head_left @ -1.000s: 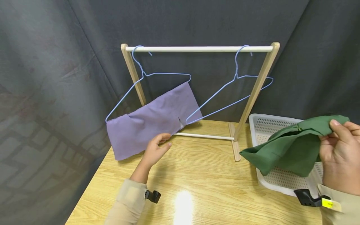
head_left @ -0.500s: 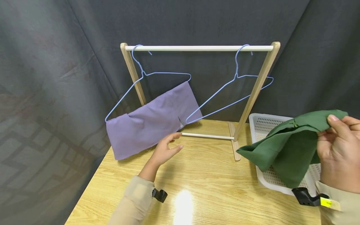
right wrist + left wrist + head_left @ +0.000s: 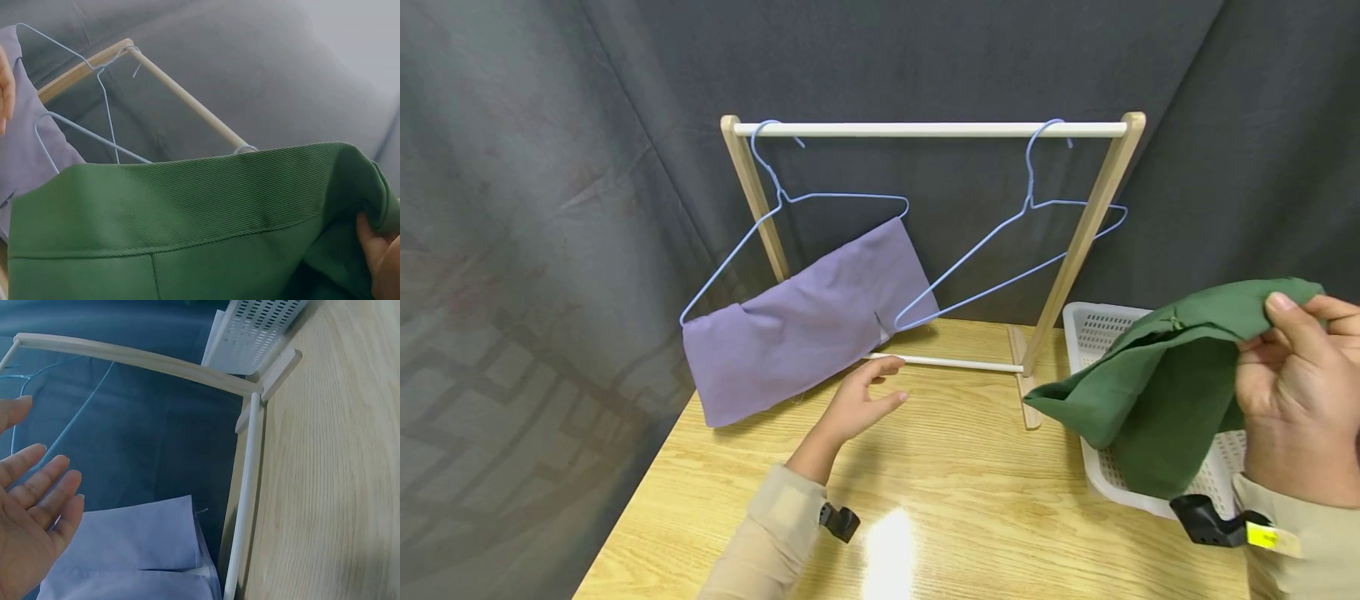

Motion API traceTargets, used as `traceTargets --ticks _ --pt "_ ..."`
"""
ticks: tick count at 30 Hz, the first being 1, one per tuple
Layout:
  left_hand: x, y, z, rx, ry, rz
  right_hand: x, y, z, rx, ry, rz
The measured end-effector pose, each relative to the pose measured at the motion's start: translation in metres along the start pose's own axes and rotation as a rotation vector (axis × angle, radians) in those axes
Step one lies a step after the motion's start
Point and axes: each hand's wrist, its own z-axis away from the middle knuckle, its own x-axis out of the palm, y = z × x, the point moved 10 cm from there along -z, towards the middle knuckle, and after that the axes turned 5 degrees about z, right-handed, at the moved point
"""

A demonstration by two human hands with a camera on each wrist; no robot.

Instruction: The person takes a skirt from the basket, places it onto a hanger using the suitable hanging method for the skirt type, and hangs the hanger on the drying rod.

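Left hand [image 3: 861, 407] sits further right than a second ago; right hand [image 3: 1296, 367] lifts the green garment [image 3: 1176, 408] slightly up and to the left

At the far left, the purple garment [image 3: 805, 333] hangs from the left hanger [image 3: 782, 197], just where it was. Beside its lower edge comes the left hand, fingers extended and thumb apart, holding nothing above the table [image 3: 970, 467]. Further right, the bare right hanger [image 3: 1030, 183] hangs on the same rail [image 3: 925, 130].

Beyond the rack's right post [image 3: 1078, 250] stands the white basket [image 3: 1101, 325], partly covered from view by the green garment, which is held up in front of it. The cloth looks light and soft: it falls in loose folds with one corner drooping left, so it will probably swing and bend rather than keep a shape, with little to break. The waistband [image 3: 187, 200], finely ribbed in the right wrist view, seems the firmest part and unlikely to slip.

At the far right, the right hand pinches one end of that band between thumb and fingers; the grip behind the cloth is partly hidden. Held at one end only, the far end is likely to sag, so a second hold at the band's left end should keep it spread and steady
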Motion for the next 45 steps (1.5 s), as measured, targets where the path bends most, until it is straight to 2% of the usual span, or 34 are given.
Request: traceTargets --ticks 2,6,11,17,19,22,29,35,40,45 --pt "0.004 -0.004 -0.002 0.011 -0.007 -0.003 0.005 0.001 0.002 -0.008 -0.012 -0.001" --pt "0.012 0.002 -0.004 0.056 -0.029 0.004 0.013 0.003 0.005 -0.031 -0.033 0.023" --pt "0.022 0.008 -0.007 0.071 -0.065 0.002 0.022 0.005 0.008 -0.036 -0.042 0.046" --pt "0.027 0.042 -0.006 0.070 -0.097 0.063 0.029 0.007 0.010 -0.035 -0.046 0.052" --pt "0.029 0.049 -0.007 0.069 -0.106 0.069 0.030 0.008 0.010 -0.034 -0.047 0.059" --pt "0.036 0.050 -0.010 0.075 -0.123 0.067 0.034 0.010 0.012 -0.032 -0.058 0.069" --pt "0.055 0.025 -0.019 0.077 -0.156 0.048 0.046 0.016 0.018 -0.023 -0.095 0.070" --pt "0.061 0.036 -0.024 0.136 -0.171 0.082 0.059 0.021 0.022 -0.007 -0.139 0.058" --pt "0.067 0.043 -0.027 0.150 -0.184 0.117 0.069 0.028 0.027 0.010 -0.188 0.090" --pt "0.070 0.046 -0.028 0.165 -0.173 0.129 0.075 0.038 0.030 0.061 -0.211 0.037"
